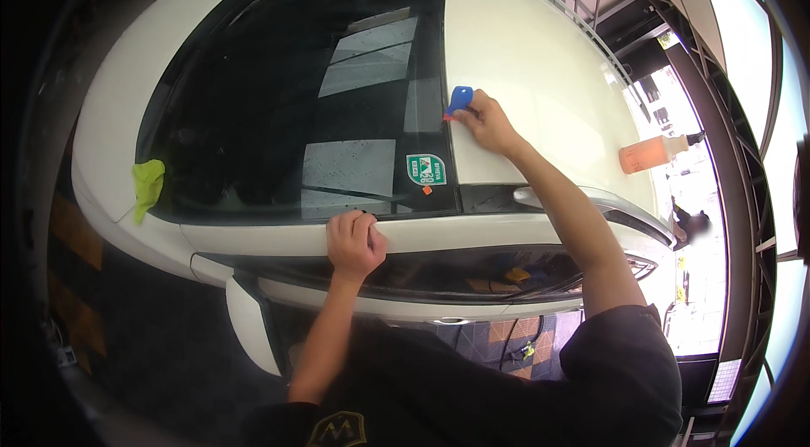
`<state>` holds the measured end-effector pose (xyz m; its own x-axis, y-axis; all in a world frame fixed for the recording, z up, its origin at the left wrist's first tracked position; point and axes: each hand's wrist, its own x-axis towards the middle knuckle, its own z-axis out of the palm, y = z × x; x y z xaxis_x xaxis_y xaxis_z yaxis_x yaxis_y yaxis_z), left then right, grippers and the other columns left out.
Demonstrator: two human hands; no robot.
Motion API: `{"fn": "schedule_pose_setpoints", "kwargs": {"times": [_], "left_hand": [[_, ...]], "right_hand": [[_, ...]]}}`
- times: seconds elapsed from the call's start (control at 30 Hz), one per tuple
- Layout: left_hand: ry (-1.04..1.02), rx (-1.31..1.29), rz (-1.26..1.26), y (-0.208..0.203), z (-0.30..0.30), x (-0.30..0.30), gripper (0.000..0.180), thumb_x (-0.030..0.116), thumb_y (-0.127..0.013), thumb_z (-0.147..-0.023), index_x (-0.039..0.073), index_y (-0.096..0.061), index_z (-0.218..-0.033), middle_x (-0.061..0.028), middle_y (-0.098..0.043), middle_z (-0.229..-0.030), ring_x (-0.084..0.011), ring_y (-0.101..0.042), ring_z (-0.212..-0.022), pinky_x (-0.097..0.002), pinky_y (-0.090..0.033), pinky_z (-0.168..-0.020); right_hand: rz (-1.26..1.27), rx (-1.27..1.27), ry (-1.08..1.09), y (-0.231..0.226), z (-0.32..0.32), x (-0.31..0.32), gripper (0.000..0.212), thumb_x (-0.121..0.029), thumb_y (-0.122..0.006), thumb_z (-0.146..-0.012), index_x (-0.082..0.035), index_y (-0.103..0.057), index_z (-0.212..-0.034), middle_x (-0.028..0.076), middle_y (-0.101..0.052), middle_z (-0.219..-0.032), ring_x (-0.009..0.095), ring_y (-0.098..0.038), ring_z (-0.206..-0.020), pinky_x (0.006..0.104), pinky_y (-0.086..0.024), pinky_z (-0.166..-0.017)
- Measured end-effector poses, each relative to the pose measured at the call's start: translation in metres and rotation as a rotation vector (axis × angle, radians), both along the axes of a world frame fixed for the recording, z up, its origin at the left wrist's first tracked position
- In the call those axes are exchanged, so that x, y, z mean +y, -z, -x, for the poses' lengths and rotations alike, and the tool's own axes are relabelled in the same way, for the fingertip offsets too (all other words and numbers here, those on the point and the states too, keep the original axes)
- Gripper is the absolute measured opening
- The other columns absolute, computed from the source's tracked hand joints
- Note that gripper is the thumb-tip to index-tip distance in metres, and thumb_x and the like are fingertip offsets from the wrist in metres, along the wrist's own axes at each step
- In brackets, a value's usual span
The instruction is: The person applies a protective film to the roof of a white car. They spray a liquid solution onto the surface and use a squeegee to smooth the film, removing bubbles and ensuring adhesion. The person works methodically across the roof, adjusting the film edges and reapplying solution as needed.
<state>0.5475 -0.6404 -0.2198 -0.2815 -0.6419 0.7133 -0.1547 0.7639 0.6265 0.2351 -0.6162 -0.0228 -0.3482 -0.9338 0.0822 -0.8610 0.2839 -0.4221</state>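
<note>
Between the fingers and thumb of my right hand [487, 125] is a small blue scraper [461, 98] with a red edge. That red edge is at the seam between the dark windshield [253, 101] and the white roof [540, 67] of a car. My left hand [356, 246] rests on the white pillar [261, 239] along the near side of the glass. Its fingers are curled, with a small dark bit showing at their tips; what they hold, if anything, I cannot make out. Near the windshield's roof-side corner is a green and white sticker [426, 169].
A spray bottle [648, 155] of orange liquid is on the roof at the right. At the left, a lime-green cloth [148, 189] hangs by the windshield's lower corner. The side mirror [253, 322] juts out below my left forearm. Another person [692, 226] is beyond the car's rear.
</note>
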Motion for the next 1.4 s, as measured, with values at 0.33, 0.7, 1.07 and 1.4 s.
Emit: {"fn": "schedule_pose_setpoints", "kwargs": {"times": [0.33, 0.7, 1.07, 1.4], "left_hand": [[0.005, -0.004, 0.002, 0.0, -0.001, 0.001, 0.022, 0.009, -0.067, -0.077, 0.01, -0.066, -0.099, -0.0078, -0.062, -0.101, -0.0326, -0.059, -0.088, -0.044, -0.05, -0.079], [-0.009, -0.018, 0.01, 0.001, -0.001, 0.0, 0.024, 0.008, -0.065, -0.076, 0.01, -0.067, -0.1, -0.0074, -0.062, -0.1, -0.0323, -0.058, -0.087, -0.0432, -0.049, -0.076], [0.003, -0.018, 0.016, 0.001, 0.001, -0.004, 0.019, 0.006, -0.063, -0.079, 0.007, -0.066, -0.098, -0.0113, -0.062, -0.099, -0.0344, -0.058, -0.087, -0.0446, -0.048, -0.077], [-0.004, -0.008, 0.015, 0.0, 0.0, 0.001, 0.017, 0.005, -0.063, -0.08, 0.005, -0.066, -0.097, -0.013, -0.062, -0.098, -0.0357, -0.058, -0.089, -0.045, -0.048, -0.079]], "right_hand": [[-0.015, -0.086, -0.045, 0.016, 0.023, 0.023, 0.012, -0.01, -0.07, -0.101, 0.001, -0.07, -0.106, 0.011, -0.066, -0.098, 0.022, -0.061, -0.086, 0.0359, -0.052, -0.087], [-0.016, -0.001, -0.113, 0.003, -0.005, 0.044, 0.013, -0.009, -0.07, -0.099, -0.003, -0.073, -0.11, 0.016, -0.066, -0.097, 0.031, -0.062, -0.086, 0.041, -0.051, -0.079], [-0.016, 0.035, -0.152, 0.002, 0.004, 0.043, 0.009, -0.01, -0.07, -0.1, -0.004, -0.071, -0.106, 0.013, -0.066, -0.097, 0.03, -0.061, -0.092, 0.0403, -0.05, -0.088], [0.029, -0.099, -0.068, 0.0, -0.014, 0.07, 0.016, -0.015, -0.073, -0.098, 0.0, -0.072, -0.102, 0.016, -0.063, -0.092, 0.032, -0.059, -0.085, 0.0416, -0.049, -0.078]]}}
